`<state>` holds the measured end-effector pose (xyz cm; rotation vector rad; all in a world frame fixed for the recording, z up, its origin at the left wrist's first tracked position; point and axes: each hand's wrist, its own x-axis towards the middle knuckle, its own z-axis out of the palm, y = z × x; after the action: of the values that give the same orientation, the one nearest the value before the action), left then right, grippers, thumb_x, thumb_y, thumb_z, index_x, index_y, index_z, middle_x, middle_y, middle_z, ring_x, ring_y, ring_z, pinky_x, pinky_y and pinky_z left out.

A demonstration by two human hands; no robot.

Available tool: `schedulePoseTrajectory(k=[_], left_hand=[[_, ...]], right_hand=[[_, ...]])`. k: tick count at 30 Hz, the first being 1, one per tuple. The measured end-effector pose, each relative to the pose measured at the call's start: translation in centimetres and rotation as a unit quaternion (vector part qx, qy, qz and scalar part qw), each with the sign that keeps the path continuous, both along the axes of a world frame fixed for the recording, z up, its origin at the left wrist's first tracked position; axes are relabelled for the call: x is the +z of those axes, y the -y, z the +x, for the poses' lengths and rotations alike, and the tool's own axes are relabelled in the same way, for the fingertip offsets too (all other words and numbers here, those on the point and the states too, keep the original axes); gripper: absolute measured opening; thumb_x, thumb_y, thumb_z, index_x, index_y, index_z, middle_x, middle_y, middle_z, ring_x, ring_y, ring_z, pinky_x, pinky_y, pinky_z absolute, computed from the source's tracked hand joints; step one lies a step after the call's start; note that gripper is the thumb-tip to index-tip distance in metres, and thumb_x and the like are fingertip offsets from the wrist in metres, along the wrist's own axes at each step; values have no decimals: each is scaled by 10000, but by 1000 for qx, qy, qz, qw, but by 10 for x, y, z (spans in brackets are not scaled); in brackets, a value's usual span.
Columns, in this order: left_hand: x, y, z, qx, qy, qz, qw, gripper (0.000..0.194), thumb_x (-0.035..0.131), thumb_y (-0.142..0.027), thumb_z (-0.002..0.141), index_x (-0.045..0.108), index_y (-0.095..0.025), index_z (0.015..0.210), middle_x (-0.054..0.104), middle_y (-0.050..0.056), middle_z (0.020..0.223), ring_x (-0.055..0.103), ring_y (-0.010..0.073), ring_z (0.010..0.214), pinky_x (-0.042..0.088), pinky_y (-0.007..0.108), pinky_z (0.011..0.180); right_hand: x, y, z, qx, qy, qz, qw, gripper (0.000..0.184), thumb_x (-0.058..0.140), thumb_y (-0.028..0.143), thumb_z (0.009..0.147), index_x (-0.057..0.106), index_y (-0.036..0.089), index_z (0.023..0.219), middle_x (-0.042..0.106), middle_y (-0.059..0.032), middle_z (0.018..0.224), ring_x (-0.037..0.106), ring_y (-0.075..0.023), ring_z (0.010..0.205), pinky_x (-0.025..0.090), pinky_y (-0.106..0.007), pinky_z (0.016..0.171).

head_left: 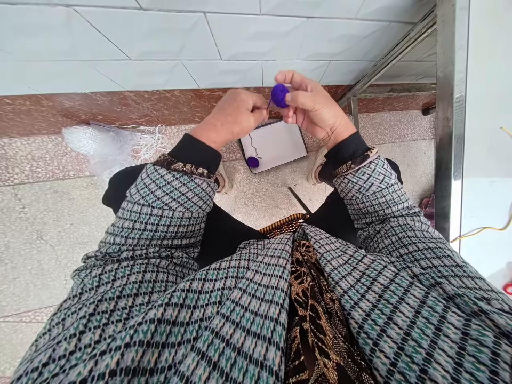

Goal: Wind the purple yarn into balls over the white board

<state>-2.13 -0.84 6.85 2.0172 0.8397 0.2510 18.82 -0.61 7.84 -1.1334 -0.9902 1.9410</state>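
Note:
A small ball of purple yarn is held in my right hand, between the thumb and fingers. From the ball a short strand of purple yarn runs across to my left hand, which is closed in a pinch on it. Below both hands, a shallow white tray with dark edges lies on the floor between my feet. A second purple yarn ball rests in the tray's near left corner, and a dark, wavy strand stretches up from it toward my left hand.
A clear plastic bag with white cords spilling out lies on the floor at left. A tiled wall stands ahead. To the right is a metal-framed table with a thin yellow cord on it.

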Motion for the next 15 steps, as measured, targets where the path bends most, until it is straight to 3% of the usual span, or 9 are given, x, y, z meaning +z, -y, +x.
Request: schedulePoseTrajectory(k=[2,4,6,8,12,15], left_hand=[[2,10,2,4,3,5,1000,516,499,-632,1092,811,-294,1325,799,-11,818,581,251,1236,455,408,970],[3,14,3,6,1,10,1000,473,529,-625,1083,816,-292,1257,786,-16,798,579,239,1190,459,391,947],[2,13,2,18,-5,15,1000,406,539,-587,1075,806,-288,1137,776,-21,794,578,217,1089,462,374,903],[-2,6,1,55,-16,25,998,315,544,-499,1049,762,-279,988,783,-23,843,564,187,959,457,362,864],[-9,-8,-2,154,-50,44,986,225,567,-378,995,732,-258,900,803,12,977,550,180,861,459,382,853],[-12,-12,-4,175,-74,45,981,328,573,-453,1072,795,-214,1043,775,35,949,538,204,900,456,397,879]], right_hand=[[0,-1,-1,-33,16,5,999,258,651,5,1004,653,254,1074,569,63,791,526,-97,614,511,-182,637],[-3,-3,-4,-45,104,25,993,256,646,-7,1002,640,245,957,578,52,799,518,-90,618,510,-181,626],[-10,-6,-6,-31,218,49,974,340,624,-80,946,593,244,850,592,47,780,517,-83,599,490,-189,583],[-17,-8,-7,28,288,75,954,375,639,-123,871,590,246,831,612,49,752,549,-92,592,485,-209,561],[-25,-9,-1,138,247,104,953,282,794,-11,808,674,245,815,673,20,764,606,-131,630,561,-269,641],[-25,-7,2,133,168,99,972,210,856,108,808,703,244,853,678,12,770,626,-136,685,575,-282,717]])
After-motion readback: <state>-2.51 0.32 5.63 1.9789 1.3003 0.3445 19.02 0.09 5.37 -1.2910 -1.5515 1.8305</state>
